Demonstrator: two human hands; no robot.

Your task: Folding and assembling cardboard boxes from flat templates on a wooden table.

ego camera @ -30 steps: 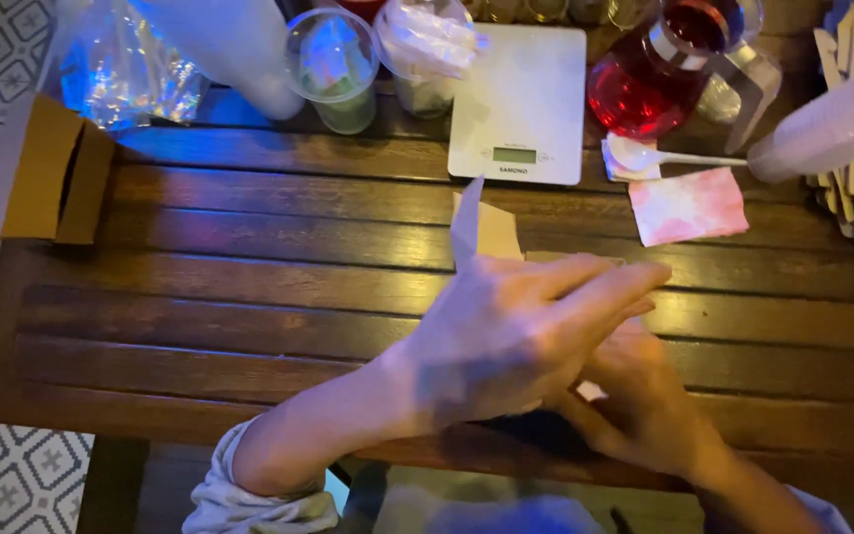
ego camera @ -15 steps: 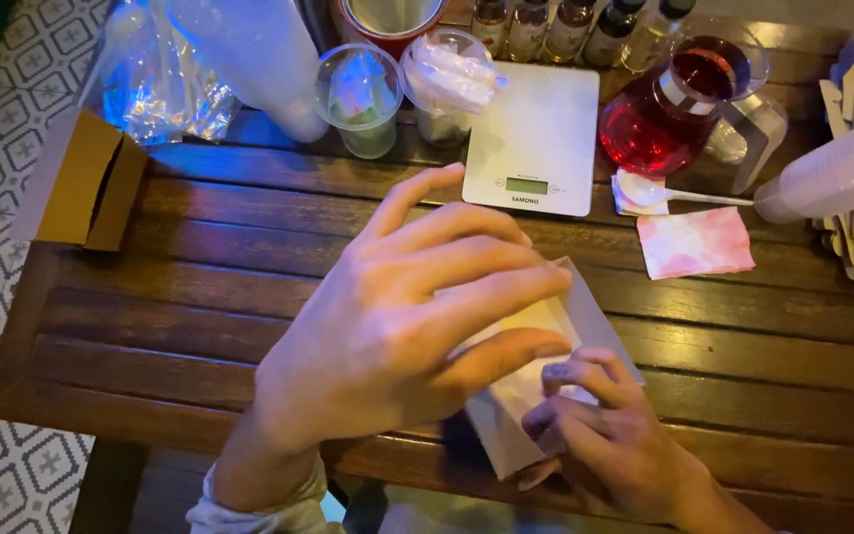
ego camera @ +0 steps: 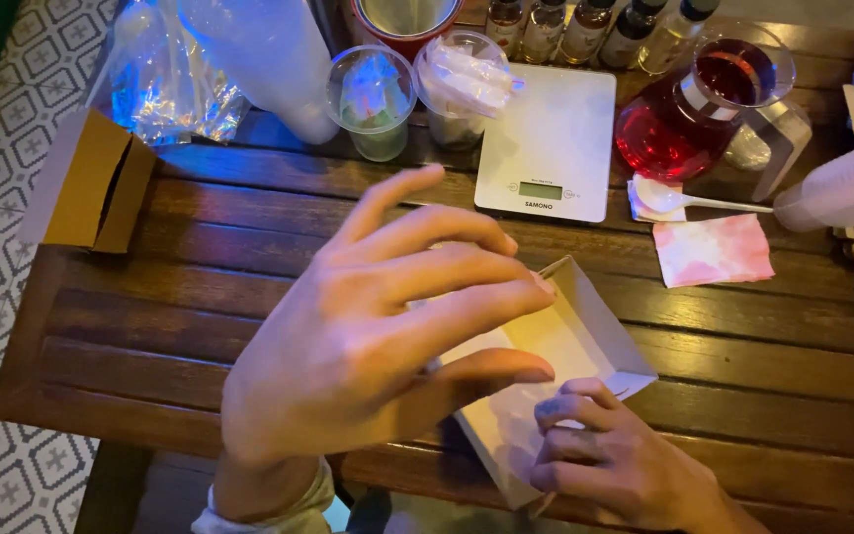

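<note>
On table edge | paper tray (ego camera: 555, 346) (long axis diagonal, open end far-right) | right hand (ego camera: 615, 460) fingers grip it | left hand (ego camera: 368, 346) spread.

Left hand (ego camera: 368, 346): raised at the middle of the view, back to the camera, fingers (ego camera: 447, 272) spread and pointing toward 2 o'clock, thumb lowest.
Left wrist: entered from 6 o'clock, pale cuff at its base.
Right hand (ego camera: 610, 455): at 5 o'clock, fingers curled inward, knuckles up.

Both hands (ego camera: 368, 346) around white paper box (ego camera: 565, 346)
</note>
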